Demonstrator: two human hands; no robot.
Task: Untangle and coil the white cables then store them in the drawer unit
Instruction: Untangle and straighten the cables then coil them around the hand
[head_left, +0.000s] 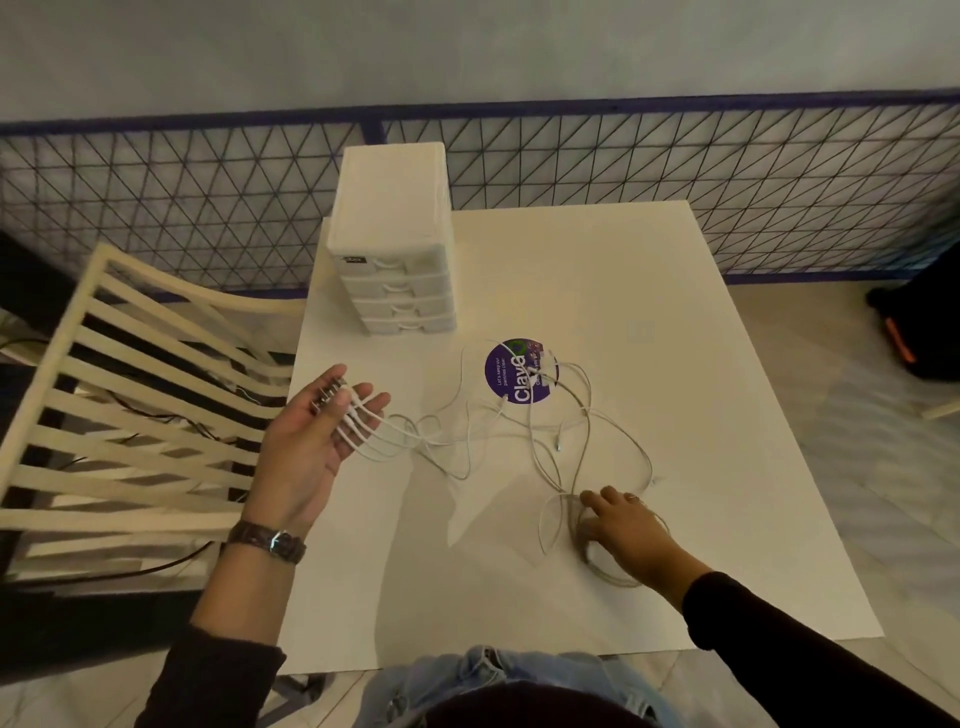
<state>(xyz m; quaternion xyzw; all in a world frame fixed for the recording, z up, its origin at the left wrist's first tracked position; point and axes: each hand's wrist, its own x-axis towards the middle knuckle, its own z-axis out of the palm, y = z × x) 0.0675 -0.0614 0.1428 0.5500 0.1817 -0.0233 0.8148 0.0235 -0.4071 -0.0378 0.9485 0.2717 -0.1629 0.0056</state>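
Observation:
Several white cables (524, 436) lie tangled across the middle of the white table (675, 322). My left hand (317, 441) is raised palm-up at the table's left edge, fingers fairly straight, with the plug ends of several cables lying across them. My right hand (623, 525) rests palm-down on a loose coil of cable (597, 561) near the front right, fingers spread. The white drawer unit (395, 244) stands at the table's back left with all its drawers shut.
A round purple sticker (511, 376) lies under the cables mid-table. A cream slatted chair (130, 395) stands to the left. A dark wire-mesh fence (675, 171) runs behind the table. A dark bag (919, 332) sits on the floor at right.

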